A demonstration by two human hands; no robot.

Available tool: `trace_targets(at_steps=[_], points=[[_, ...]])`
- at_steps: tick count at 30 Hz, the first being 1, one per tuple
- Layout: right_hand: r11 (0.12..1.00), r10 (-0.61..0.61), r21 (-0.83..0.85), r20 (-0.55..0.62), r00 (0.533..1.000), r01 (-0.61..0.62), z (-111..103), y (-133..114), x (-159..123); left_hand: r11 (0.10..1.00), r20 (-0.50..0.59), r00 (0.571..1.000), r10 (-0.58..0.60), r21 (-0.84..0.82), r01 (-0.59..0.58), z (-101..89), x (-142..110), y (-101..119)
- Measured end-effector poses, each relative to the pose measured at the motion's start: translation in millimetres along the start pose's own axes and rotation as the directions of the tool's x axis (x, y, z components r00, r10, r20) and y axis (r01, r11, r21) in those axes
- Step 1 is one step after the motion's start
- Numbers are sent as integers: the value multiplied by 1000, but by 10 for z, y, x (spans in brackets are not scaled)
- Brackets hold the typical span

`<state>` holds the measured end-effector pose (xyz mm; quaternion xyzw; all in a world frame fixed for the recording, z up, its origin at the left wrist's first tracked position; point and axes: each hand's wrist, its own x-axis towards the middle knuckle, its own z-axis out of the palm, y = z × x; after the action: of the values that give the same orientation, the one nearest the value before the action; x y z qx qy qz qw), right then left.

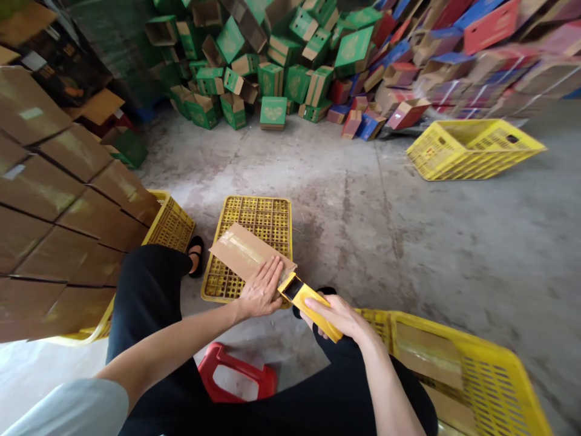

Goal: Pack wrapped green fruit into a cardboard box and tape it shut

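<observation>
A flat brown cardboard box [240,249] with clear tape along its top lies slantwise on an upturned yellow plastic crate [255,209]. My left hand [263,287] rests flat on the box's near right end, fingers stretched out. In my right hand [338,315] is a slim yellow box [312,303], its dark, open-looking end pointing at the cardboard box. A yellow flap at that end is close to my left fingers; whether it touches the cardboard cannot be seen. The thumb lies along the top of the yellow box, and the other fingers wrap beneath.
Stacked brown cartons [54,206] rise at the left in a yellow crate [170,221]. A yellow crate [494,369] holding cartons stands at the lower right. A red stool [267,381] is below me. Green boxes [272,112], red and blue boxes, and another yellow crate [472,151] lie ahead.
</observation>
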<state>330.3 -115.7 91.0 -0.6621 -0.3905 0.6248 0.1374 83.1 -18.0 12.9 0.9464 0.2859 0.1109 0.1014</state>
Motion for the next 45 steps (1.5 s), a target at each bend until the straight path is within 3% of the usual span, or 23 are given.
trace_targets(at_steps=[6, 12, 17, 24, 32, 36, 38, 39, 40, 42, 43, 45], points=[[1000, 18, -1, 11, 1000, -18, 10, -40, -4, 996, -79, 994, -81, -54, 77, 61, 27, 97], [999, 52, 14, -43, 998, -51, -7, -92, -246, 991, -42, 991, -130, -27, 129, 35, 37, 128], [992, 113, 55, -57, 992, -110, -25, 7, -375, 991, -46, 990, -135, -31, 133, 39, 46, 138], [991, 121, 58, -55, 991, -118, -33, 92, -228, 993, -82, 990, -115, -48, 112, 57, 39, 119], [996, 85, 19, 18, 996, -86, -67, 61, 4, 994, 45, 994, -101, -24, 102, 49, 39, 104], [997, 82, 6, 29, 996, -82, -54, -32, 39, 989, 126, 992, 0, -145, 19, -34, 38, -151], [996, 84, 18, 27, 996, -84, -43, -58, 37, 975, 66, 997, -43, -214, 56, -141, 43, -451], [996, 88, 25, 18, 996, -88, -37, -60, 37, 965, -8, 991, -131, -232, 125, -208, 46, -636], [995, 93, 27, 3, 996, -93, -33, -55, 37, 946, -92, 966, -241, -246, 212, -281, 48, -831], [996, 92, 13, -37, 995, -92, -24, -39, 39, 873, -183, 868, -462, -267, 408, -427, 46, -1200], [996, 83, -10, -57, 995, -83, -19, -37, 40, 810, -143, 811, -567, -277, 517, -494, 41, -1351], [992, 66, -97, -94, 993, -76, -5, -63, 38, 662, 102, 703, -703, -265, 701, -601, 31, -1552]])
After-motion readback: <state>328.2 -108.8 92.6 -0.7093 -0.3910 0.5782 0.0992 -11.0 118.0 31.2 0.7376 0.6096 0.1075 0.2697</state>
